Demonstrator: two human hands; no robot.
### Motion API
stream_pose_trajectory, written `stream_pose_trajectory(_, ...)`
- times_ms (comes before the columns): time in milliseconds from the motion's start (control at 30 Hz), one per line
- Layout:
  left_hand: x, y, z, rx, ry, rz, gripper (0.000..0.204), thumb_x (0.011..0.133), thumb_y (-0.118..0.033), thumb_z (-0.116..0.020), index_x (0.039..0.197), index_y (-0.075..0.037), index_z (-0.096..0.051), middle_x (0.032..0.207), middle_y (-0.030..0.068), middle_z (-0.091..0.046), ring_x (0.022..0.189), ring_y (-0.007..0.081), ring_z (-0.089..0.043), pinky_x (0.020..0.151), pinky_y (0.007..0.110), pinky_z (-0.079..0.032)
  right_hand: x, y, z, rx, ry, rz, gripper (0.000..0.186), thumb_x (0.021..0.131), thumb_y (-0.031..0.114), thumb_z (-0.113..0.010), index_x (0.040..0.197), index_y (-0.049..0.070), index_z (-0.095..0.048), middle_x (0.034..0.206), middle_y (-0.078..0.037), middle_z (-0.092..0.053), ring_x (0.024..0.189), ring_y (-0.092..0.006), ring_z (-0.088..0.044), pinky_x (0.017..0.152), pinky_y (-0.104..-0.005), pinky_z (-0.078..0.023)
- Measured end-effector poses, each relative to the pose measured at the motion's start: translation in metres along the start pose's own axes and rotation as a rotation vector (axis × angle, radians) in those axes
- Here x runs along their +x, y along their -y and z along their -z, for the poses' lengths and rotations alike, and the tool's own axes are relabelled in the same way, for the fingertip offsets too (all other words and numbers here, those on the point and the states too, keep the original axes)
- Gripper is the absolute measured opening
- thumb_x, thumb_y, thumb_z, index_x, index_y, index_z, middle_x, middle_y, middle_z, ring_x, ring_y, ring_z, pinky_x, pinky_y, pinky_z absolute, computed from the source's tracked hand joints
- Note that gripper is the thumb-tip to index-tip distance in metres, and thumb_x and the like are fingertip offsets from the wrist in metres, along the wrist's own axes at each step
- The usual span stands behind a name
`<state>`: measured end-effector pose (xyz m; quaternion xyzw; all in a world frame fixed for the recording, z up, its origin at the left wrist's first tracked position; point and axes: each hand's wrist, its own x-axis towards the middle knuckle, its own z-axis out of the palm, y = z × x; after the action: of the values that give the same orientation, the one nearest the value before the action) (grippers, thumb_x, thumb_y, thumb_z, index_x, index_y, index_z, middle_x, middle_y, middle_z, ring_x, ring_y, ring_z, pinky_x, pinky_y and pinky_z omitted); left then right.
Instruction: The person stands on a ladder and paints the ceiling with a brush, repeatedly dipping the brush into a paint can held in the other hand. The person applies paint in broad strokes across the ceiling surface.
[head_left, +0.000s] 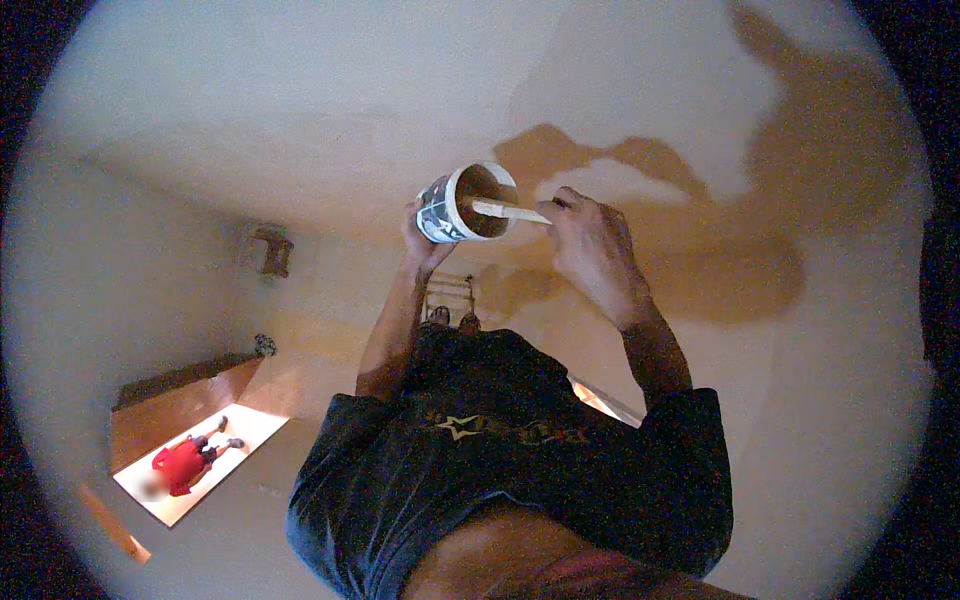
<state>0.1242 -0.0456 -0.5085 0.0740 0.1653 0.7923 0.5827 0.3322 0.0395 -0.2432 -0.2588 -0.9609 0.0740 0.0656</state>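
Observation:
My left hand [421, 237] grips a white tub [437, 213] with dark printing round its side, holding it tilted in front of the wall. Brown showing inside the tub could be its contents or shadow; I cannot tell. Between the fingers of my right hand [597, 250] is a flat white stick-like tool [515, 211]. Its far end reaches over the rim into the tub's mouth. Whether it is a brush or a scraper does not show.
Below my hands, my feet [455, 319] are at a ladder [449, 291]. A pale wall [330, 80] rises ahead, with brownish shadow-like patches [820, 140] on the right. At lower left, a person in red [182, 466] is in a bright doorway beside a brown door [185, 410].

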Motion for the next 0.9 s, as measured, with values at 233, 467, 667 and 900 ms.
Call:
stream_pose_trajectory(233, -0.017, -0.013, -0.004, 0.024, 0.001, 0.015, 0.068, 0.092, -0.059, -0.054, 0.141, -0.011, -0.056, 0.137, 0.0109, -0.063, 0.125, 0.0315, -0.061, 0.103, 0.051, -0.051, 0.011, 0.018, 0.01, -0.144, 0.089, 0.048, 0.021, 0.089, 0.013, -0.068, 0.109, 0.007, -0.073, 0.1, -0.011, -0.068, 0.087, -0.0314, -0.07, 0.075, -0.0432, -0.058)
stream_pose_trajectory(467, -0.02, -0.02, -0.014, 0.016, 0.12, 0.013, 0.067, 0.094, -0.058, -0.052, 0.141, -0.01, -0.055, 0.135, 0.0119, -0.064, 0.121, 0.0327, -0.063, 0.1, 0.051, -0.053, 0.018, 0.021, -0.016, -0.326, -0.088, 0.171, 0.023, 0.086, 0.011, -0.068, 0.108, 0.007, -0.073, 0.097, -0.007, -0.066, 0.085, -0.0224, -0.07, 0.067, -0.0342, -0.059)
stream_pose_trajectory(667, -0.035, -0.02, -0.024, 0.239, 0.392, -0.298, 0.064, 0.094, -0.051, -0.059, 0.143, -0.01, -0.053, 0.137, 0.0119, -0.062, 0.125, 0.0314, -0.061, 0.106, 0.052, -0.05, 0.005, 0.021, -0.025, -0.239, -0.364, 0.224, 0.024, 0.087, 0.008, -0.068, 0.11, 0.008, -0.074, 0.095, -0.006, -0.065, 0.081, -0.0221, -0.068, 0.066, -0.0343, -0.058)
stream_pose_trajectory(900, -0.028, -0.016, -0.013, -0.103, 0.155, 0.03, 0.063, 0.098, -0.052, -0.052, 0.142, -0.007, -0.053, 0.139, 0.0135, -0.061, 0.126, 0.0329, -0.06, 0.106, 0.052, -0.05, -0.012, 0.02, 0.005, -0.012, -0.033, 0.04, 0.022, 0.085, 0.013, -0.072, 0.107, 0.008, -0.075, 0.091, -0.01, -0.07, 0.08, -0.0301, -0.07, 0.071, -0.0429, -0.057)
